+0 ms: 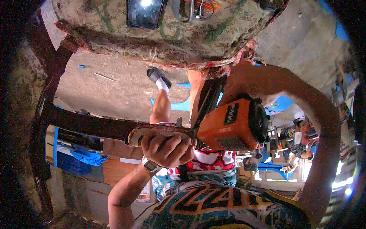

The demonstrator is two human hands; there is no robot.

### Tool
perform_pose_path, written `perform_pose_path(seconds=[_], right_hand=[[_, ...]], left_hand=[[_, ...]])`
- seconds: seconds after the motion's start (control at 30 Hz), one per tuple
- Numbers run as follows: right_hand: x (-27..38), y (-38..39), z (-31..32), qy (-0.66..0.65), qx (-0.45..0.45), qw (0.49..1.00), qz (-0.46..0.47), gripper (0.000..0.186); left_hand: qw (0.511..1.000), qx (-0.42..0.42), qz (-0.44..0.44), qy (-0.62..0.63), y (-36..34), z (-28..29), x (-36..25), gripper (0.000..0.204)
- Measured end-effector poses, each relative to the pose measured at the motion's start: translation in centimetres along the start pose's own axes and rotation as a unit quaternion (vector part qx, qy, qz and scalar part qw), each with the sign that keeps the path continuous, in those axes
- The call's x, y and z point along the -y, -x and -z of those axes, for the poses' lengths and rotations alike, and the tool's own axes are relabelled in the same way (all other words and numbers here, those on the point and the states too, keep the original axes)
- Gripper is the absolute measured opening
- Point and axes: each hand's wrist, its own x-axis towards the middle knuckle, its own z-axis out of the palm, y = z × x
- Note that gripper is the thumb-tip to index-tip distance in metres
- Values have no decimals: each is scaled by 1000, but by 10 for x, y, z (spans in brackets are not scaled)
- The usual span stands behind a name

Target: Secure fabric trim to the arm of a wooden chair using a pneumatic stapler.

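My left hand (167, 148), with a watch at the wrist, is closed on the rounded end of a dark curved wooden piece (103, 127). Its knuckles face up and the fingertips are mostly hidden. Right beside it is an orange power tool (223, 128) with a black end cap. My right arm curves round from the right side, and my right hand (233, 86) is closed at the tool's far side. The orange body hides most of its fingers. A dark narrow bar (207, 101) slants between that hand and the wooden end.
A flower-patterned padded surface (198, 42) with frayed edges spans the top, bearing a black-framed phone or tablet (145, 14) and a metal-and-orange tool (190, 9). A dark frame post (45, 114) stands at left. Blue cloth (89, 155) lies lower left. Another person (301, 149) is far right.
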Motion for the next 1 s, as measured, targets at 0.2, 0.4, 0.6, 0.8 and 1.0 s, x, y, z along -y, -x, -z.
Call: perform_pose_path(seconds=[0.2,0.4,0.6,0.8,1.0], right_hand=[[29,-21,22,10,39,999,-22,39],[20,-7,10,26,-21,999,2,49],[12,42,3,-22,-120,992,-22,54],[19,41,6,-41,-91,994,-38,54],[2,17,3,-66,-68,995,14,45]], left_hand=[[1000,-3,15,14,9,10,6,9],[999,46,-7,0,4,28,12,16],[993,112,44,-13,26,34,11,29],[987,131,84,-29,12,41,6,29],[983,163,74,-36,25,42,15,26]])
